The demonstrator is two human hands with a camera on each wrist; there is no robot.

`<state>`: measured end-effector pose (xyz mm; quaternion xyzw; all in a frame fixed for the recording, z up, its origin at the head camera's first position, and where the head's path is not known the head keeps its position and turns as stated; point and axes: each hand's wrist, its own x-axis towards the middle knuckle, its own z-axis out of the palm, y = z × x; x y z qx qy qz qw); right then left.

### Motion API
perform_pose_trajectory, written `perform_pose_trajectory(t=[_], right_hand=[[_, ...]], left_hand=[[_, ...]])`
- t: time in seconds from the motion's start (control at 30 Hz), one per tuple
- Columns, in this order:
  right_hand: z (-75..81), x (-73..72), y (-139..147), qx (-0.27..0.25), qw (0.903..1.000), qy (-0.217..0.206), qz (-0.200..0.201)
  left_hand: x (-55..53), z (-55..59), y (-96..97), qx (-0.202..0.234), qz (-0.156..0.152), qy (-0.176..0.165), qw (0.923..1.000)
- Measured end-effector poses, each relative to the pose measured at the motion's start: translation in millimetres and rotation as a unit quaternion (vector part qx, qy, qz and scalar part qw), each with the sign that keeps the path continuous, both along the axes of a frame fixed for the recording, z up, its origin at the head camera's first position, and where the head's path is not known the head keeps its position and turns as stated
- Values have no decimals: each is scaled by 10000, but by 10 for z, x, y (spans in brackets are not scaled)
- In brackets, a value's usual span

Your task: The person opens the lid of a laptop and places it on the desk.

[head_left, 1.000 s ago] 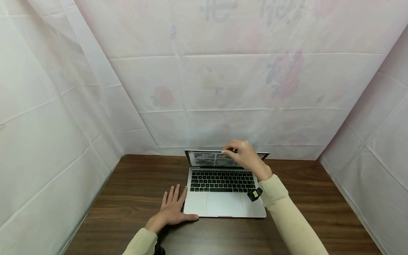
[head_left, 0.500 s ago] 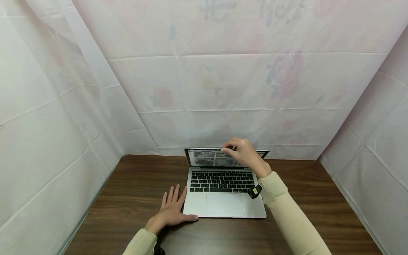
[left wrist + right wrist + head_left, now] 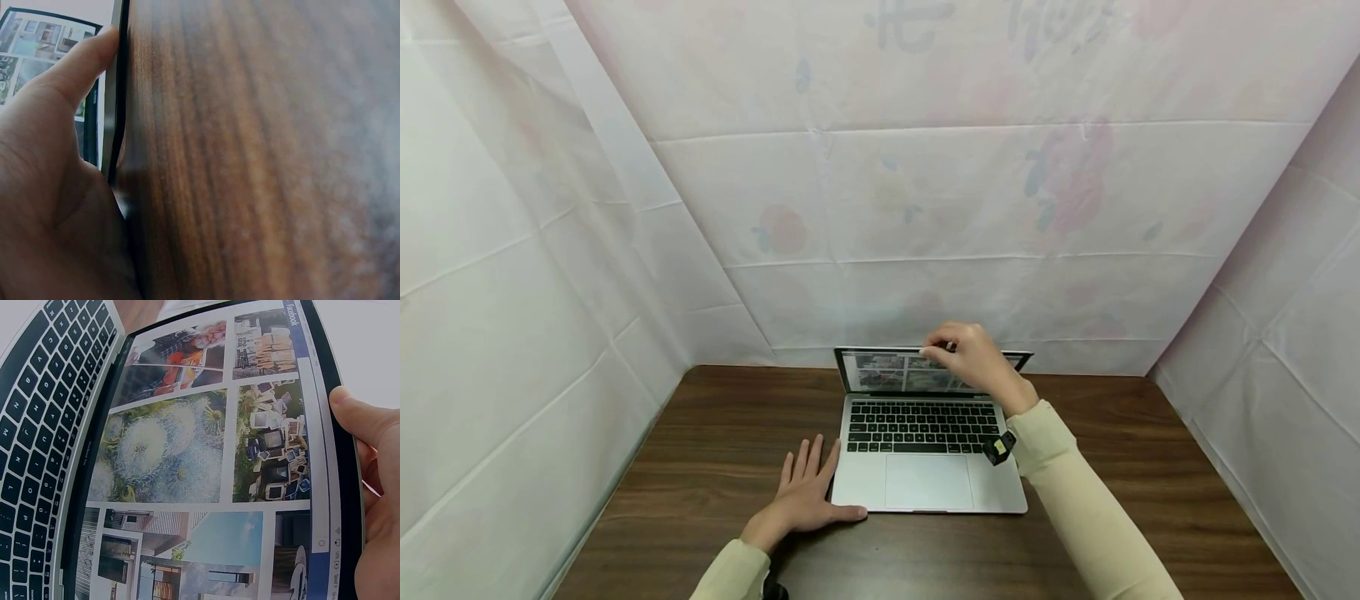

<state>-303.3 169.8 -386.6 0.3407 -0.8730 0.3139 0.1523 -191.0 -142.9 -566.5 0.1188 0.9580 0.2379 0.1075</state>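
1. Sleeves (image 3: 1086, 508), two, pale cream: taking the laptop (image 3: 928, 458) as the middle of a clock face, twelve at the back, one comes in from eight, the other from four.
2. Gadgets (image 3: 999, 448), two, small and black, one at each wrist; the left one only partly shows.
3. Left hand (image 3: 807, 498), at eight: fingers straight and spread apart on the one dark wood-grain table (image 3: 700, 467), thumb against the laptop's near-left corner.
4. One laptop, standing open near the middle of the table, with a single trackpad (image 3: 928, 481) on the six o'clock side of a single black-keyed keyboard (image 3: 917, 427).
5. Right hand (image 3: 977, 362), at one: clamped on the top edge of the raised lid (image 3: 841, 367), thumb in front, fingers tucked behind.
6. One lit screen (image 3: 228, 444), holding a grid of photos; I count at least four, among them a stringed instrument, dandelion heads, piled-up monitors and a building.
7. Pale curtains (image 3: 880, 208) on three sides, at nine, twelve and three; faded pink and blue prints show on the twelve o'clock one.
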Motion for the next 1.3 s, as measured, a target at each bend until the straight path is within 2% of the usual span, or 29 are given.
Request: perform_pose_trajectory(t=[0.2,0.5,0.83,1.3], right_hand=[[0,-18,-8,26,10000,-23,3],[26,-47,-4,65,9998,-196,-67],[41,-68,-5,56,9995,-298,-103],[64,-89,-11,85,9992,-379,-127]], left_hand=[[-7,-7,-4,-1,55,2,10000],[35,76,0,164,-2,-56,9998],[-18,-71,-14,-73,58,10,10000],[-7,-73,-4,-70,116,42,9999]])
